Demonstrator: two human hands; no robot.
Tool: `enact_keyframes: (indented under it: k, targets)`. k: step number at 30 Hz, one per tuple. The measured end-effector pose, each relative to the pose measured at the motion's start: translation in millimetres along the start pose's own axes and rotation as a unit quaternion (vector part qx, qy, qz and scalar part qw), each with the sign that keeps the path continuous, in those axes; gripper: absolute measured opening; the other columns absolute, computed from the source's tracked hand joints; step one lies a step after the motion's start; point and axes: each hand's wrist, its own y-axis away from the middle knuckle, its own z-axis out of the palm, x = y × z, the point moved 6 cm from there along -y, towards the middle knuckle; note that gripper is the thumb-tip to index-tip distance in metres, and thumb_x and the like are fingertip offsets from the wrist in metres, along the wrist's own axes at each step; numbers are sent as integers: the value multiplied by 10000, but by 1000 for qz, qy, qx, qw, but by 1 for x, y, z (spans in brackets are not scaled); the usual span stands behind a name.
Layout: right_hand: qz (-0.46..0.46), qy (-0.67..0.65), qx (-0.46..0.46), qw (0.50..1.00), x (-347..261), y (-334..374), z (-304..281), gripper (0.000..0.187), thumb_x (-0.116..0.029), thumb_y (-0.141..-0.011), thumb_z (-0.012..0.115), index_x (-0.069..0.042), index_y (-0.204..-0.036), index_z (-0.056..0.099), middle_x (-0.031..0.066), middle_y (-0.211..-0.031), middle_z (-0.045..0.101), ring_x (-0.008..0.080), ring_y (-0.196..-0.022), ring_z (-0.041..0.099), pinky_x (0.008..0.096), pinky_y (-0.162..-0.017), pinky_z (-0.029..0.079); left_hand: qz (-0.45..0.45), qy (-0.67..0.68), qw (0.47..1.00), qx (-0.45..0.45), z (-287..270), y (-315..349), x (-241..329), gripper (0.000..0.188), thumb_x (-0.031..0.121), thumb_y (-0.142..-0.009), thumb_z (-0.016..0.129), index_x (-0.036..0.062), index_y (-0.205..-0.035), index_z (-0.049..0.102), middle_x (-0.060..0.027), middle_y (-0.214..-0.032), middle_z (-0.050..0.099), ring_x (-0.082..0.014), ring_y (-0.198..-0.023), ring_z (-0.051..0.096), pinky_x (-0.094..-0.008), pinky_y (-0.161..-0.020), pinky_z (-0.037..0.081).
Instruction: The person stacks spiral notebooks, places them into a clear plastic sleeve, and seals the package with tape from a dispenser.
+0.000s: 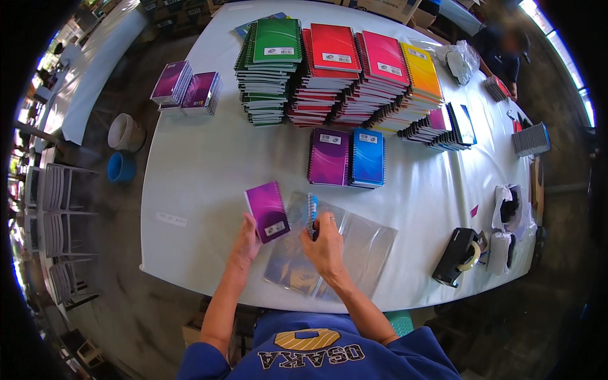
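Note:
My left hand (249, 238) grips a purple spiral notebook (267, 211) by its lower left edge, cover up and a white label near its bottom. Closed on a blue spiral notebook (312, 210), my right hand (325, 246) holds it on edge, so mostly its coil shows. Both are over a stack of clear plastic sleeves (361, 250) on the table in front of me. Just beyond stand a purple notebook stack (328, 158) and a blue notebook stack (368, 158), side by side.
Tall stacks of green (275, 44), red (334, 47), pink (384, 57) and yellow notebooks (421, 69) stand at the back of the white table (196, 158). Small purple stacks (200, 92) lie at far left. A black tape dispenser (457, 253) sits at right. A person (503, 54) stands beyond.

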Motion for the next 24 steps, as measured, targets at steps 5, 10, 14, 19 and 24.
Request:
enact_keyframes:
  k: [5,10,14,19,24]
  targets:
    - [-156,4,-79,985,-44,-10,18,214,-96,-798,710,-23,-961,591,170,-1013,599,374,-905,605,436,-751,494,-63,110,980,-153,27,-9,-37,586,472,-964,520,21,-1335,471,-88,-1231,609,-211,-1079,620,-354,-928,504]
    - [-229,86,135,960,-5,-75,-34,382,-38,-793,697,-46,-1167,614,158,-1293,554,320,-1174,544,457,-964,436,-42,149,986,-67,56,-32,8,480,229,-889,661,14,-1291,508,-105,-1216,619,-234,-1090,626,-402,-969,501]
    - [-359,228,71,902,16,-94,-26,444,-54,-792,672,-58,-1232,609,123,-1361,534,285,-1263,508,450,-1051,392,-49,95,992,-62,52,-45,29,531,144,-815,724,17,-1286,515,-103,-1207,624,-250,-1091,626,-428,-957,510]
    - [-401,135,57,905,-10,-99,-68,335,8,-726,679,-68,-1051,700,65,-1120,693,237,-1114,618,410,-1014,425,-43,36,992,-109,42,-55,46,594,83,-749,779,9,-1279,521,-102,-1180,636,-246,-1058,643,-422,-946,522]
    - [-492,-89,-170,849,-87,-98,-151,359,137,-656,613,-83,-925,701,19,-1009,703,272,-1116,575,411,-973,421,-150,-51,958,-240,75,-44,40,767,145,-700,830,39,-1359,453,-116,-1272,586,-262,-1166,587,-441,-1002,483]
